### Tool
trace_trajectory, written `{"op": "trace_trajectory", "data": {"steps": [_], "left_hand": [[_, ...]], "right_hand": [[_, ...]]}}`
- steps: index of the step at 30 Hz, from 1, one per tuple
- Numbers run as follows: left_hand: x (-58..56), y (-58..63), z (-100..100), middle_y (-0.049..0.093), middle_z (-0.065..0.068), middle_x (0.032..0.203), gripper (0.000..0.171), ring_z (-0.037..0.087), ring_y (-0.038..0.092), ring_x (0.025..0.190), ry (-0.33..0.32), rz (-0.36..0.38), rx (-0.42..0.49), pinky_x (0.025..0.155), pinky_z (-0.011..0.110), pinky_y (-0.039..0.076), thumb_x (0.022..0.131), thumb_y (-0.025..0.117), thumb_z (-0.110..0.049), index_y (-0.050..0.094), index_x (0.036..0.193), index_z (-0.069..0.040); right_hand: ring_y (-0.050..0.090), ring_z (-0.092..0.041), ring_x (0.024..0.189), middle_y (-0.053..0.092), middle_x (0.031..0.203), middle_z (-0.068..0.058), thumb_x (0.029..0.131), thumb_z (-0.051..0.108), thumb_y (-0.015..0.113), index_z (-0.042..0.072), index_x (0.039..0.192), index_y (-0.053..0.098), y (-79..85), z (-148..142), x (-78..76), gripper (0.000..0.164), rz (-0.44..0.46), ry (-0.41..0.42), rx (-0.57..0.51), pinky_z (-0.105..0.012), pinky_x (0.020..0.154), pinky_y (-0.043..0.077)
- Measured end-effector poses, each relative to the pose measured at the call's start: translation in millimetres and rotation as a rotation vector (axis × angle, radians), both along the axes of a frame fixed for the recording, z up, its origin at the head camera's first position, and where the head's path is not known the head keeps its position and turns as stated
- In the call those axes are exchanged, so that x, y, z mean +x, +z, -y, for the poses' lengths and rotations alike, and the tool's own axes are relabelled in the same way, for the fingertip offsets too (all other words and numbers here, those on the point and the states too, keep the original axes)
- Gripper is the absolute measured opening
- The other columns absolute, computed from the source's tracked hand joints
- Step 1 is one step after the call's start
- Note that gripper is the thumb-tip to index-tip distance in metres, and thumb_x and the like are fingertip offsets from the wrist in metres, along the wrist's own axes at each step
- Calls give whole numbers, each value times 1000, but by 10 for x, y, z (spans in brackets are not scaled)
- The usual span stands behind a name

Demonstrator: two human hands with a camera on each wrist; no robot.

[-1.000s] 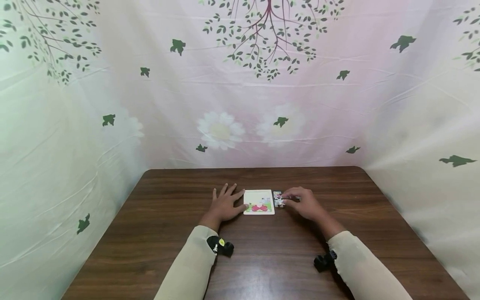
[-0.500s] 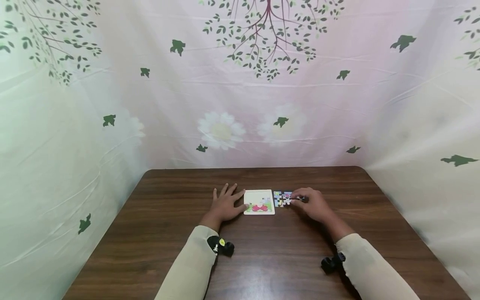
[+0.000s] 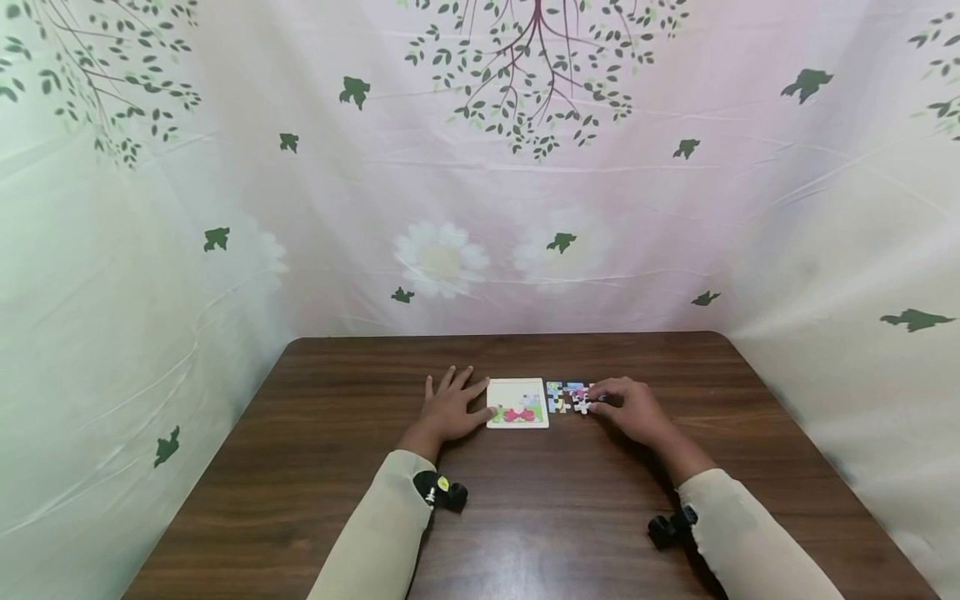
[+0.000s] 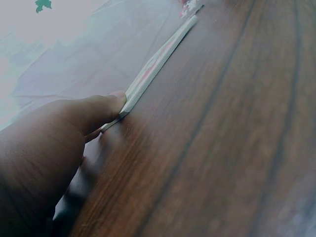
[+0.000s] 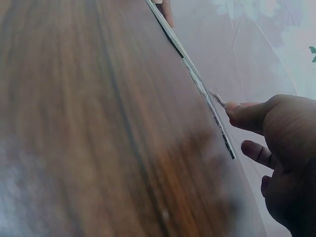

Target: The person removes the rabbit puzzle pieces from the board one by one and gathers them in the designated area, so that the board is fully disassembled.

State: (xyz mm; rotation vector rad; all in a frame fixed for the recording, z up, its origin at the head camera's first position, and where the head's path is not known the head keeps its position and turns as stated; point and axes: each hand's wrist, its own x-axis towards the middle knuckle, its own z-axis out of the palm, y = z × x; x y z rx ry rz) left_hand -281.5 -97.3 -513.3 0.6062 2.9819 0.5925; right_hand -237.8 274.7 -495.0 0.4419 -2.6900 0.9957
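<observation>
A white-framed puzzle board (image 3: 513, 387) lies flat on the table, part of its picture filled along the bottom and right. My left hand (image 3: 447, 414) is spread at its left side, fingers straight, the thumb resting on the frame's edge; the left wrist view shows that thumb (image 4: 116, 100) on the rim. Right of the board lie several loose jigsaw pieces (image 3: 557, 397) in a close group. Over them my right hand (image 3: 628, 410) pinches one jigsaw piece (image 5: 217, 98) between thumb and fingers, tilted and raised above the others. Part of the group is hidden behind this hand.
The brown wooden table (image 3: 510, 517) has rounded far corners. A pale printed cloth (image 3: 502, 292) with leaves and flowers hangs behind it and along both sides. Both forearms wear sleeves and small black wrist cameras (image 3: 452, 497).
My right hand has moved right, away from the board and along the group with the pinched jigsaw piece, uncovering more loose pieces. The left hand and the board have stayed in place.
</observation>
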Motion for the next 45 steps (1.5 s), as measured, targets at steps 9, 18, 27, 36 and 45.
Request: {"op": "trace_trajectory", "data": {"steps": [9,18,27,36,45], "left_hand": [[15,17,-6,29,4,182,74,38,15,172,4,-2,-6,133,77,3,103,55,-72,44,168,-38],[12,3,-3,29,4,182,75,38,15,172,4,2,-5,133,77,3,103,55,-73,45,168,-37],[1,-9,-13,29,4,183,75,38,14,173,13,-3,-18,133,76,3,103,54,-74,43,168,-39],[7,-11,6,28,4,183,75,38,14,173,10,9,-3,134,76,2,103,54,-74,44,168,-39],[11,3,14,27,3,183,75,37,13,173,4,12,1,134,76,1,103,53,-74,42,169,-39]], "right_hand": [[73,-35,114,84,115,-9,93,7,86,16,101,87,3,12,0,12,22,-16,4,-57,102,57],[71,-39,119,83,118,-12,95,8,85,14,102,87,-18,3,4,10,60,-26,10,-63,106,56],[72,-36,116,84,115,-10,93,9,87,15,97,86,-7,7,5,7,61,-25,16,-61,104,56],[70,-29,111,85,114,-5,93,11,88,18,94,85,-6,20,8,7,62,-27,46,-52,99,54],[69,-37,116,78,112,-9,91,12,90,12,99,84,-6,31,-10,10,49,-17,44,-63,105,53]]}}
